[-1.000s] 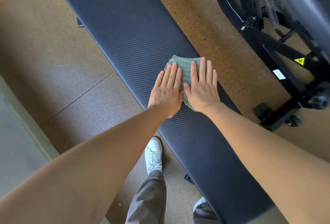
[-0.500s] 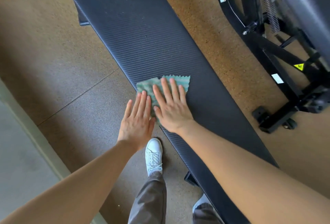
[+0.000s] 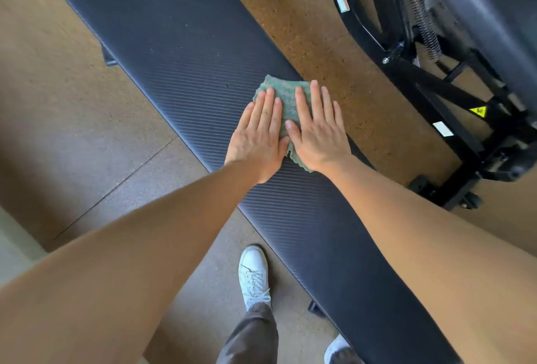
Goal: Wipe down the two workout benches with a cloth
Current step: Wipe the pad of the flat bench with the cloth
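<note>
Both hands, left hand and right hand, press flat and open on the green cloth at the counter's right edge, mid-wipe; next likely a sweep toward the left.

Single head-worn wide-angle view, taken from above the flat bench and directed steeply downward and forward. The camera stood close over the bench's near end; the pad ran diagonally across the field, with a second bench frame beyond its far side.
</note>
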